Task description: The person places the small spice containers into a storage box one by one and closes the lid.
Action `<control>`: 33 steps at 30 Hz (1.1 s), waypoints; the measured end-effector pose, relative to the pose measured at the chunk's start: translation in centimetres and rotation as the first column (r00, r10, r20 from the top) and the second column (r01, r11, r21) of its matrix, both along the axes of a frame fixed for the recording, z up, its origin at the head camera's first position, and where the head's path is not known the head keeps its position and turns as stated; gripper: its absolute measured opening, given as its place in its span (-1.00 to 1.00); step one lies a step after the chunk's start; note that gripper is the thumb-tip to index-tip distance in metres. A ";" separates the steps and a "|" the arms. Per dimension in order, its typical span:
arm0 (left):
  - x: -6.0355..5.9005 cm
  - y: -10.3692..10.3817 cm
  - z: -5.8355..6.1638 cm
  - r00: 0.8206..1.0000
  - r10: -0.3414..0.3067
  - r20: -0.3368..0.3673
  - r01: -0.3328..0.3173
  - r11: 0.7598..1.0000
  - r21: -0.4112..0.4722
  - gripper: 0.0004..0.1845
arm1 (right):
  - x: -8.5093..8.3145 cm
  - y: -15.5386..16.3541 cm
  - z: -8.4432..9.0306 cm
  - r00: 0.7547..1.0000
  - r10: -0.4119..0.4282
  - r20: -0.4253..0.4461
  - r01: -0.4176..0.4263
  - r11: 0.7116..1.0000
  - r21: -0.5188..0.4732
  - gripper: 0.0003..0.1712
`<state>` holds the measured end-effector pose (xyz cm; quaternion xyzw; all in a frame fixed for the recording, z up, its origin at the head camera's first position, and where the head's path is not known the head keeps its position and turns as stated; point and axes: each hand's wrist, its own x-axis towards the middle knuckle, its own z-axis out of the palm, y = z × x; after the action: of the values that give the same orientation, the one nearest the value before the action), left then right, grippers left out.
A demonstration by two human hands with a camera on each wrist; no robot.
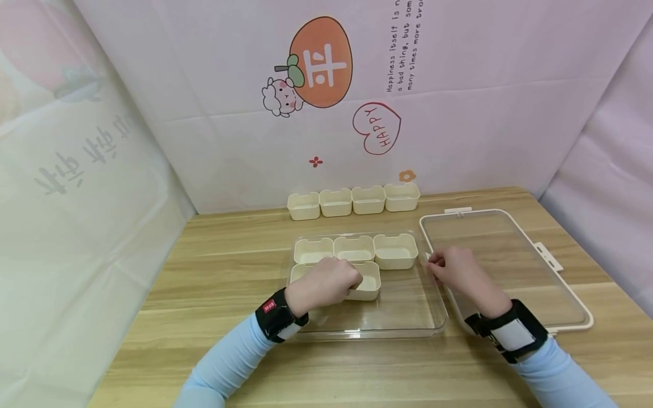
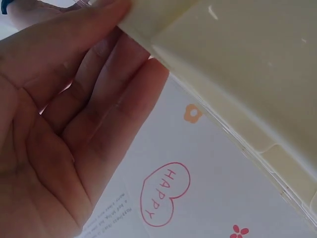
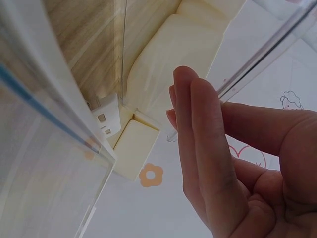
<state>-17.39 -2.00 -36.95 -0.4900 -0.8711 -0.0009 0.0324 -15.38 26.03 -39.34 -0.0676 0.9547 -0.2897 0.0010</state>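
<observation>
Left hand sits over the front row of the clear tray, fingers curled onto a cream cup there; the left wrist view shows the thumb pinching its cream wall against the fingers, so it has hold of that cup. Right hand rests at the tray's right rim, fingertips touching the edge, steadying it by the look of things, fingers fairly straight and holding nothing that I can see. Behind, 3 cups fill the tray's back row, and 4 more cups line up by the wall. The lid lies flat to the right on the table.

My read: a front-row cup is being seated or shifted, with the row of 4 not yet brought in. Next move calls for squaring that cup against its neighbours and letting go without tipping it.

Hard to tell: the left hand covers most of the front row, so whether 1 or 2 cups sit under it is unclear, and whether the gripped cup is lifted or resting on the tray floor is hidden.
</observation>
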 end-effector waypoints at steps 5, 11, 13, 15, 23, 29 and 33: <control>0.0 0.0 0.1 1.000 -0.001 0.006 0.001 1.000 -0.009 -0.59 | 0.0 0.0 0.0 1.000 0.003 -0.010 -0.003 1.000 -0.002 -0.81; -0.1 0.0 0.3 1.000 -0.001 0.010 0.001 1.000 -0.008 -0.59 | -0.1 0.1 0.1 1.000 -0.004 -0.003 0.004 1.000 -0.002 -0.82; -0.1 0.0 0.2 1.000 0.003 0.016 -0.003 1.000 -0.012 -0.58 | -0.1 0.1 0.1 1.000 -0.005 0.004 0.005 1.000 -0.001 -0.81; -0.1 -0.1 0.1 1.000 0.007 0.017 -0.006 1.000 -0.017 -0.58 | 0.0 0.1 0.1 1.000 -0.005 0.011 0.005 1.000 -0.004 -0.81; -0.3 -0.3 0.0 0.999 0.008 0.051 -0.007 1.000 -0.018 -0.60 | 0.1 0.0 -0.1 1.000 -0.001 -0.002 0.001 1.000 -0.009 -0.81; -0.4 -0.4 0.2 0.995 0.010 0.098 -0.009 1.000 -0.005 -0.63 | -0.1 0.1 -0.1 1.000 -0.006 -0.008 0.006 1.000 -0.008 -0.82; -0.4 -0.5 0.1 0.992 0.012 0.123 -0.011 1.000 -0.004 -0.65 | -0.1 0.1 -0.2 1.000 -0.006 0.009 0.006 1.000 -0.013 -0.82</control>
<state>-17.82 -2.53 -36.83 -0.4840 -0.8743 -0.0292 -0.0222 -15.45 26.14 -39.55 -0.0632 0.9530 -0.2964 0.0040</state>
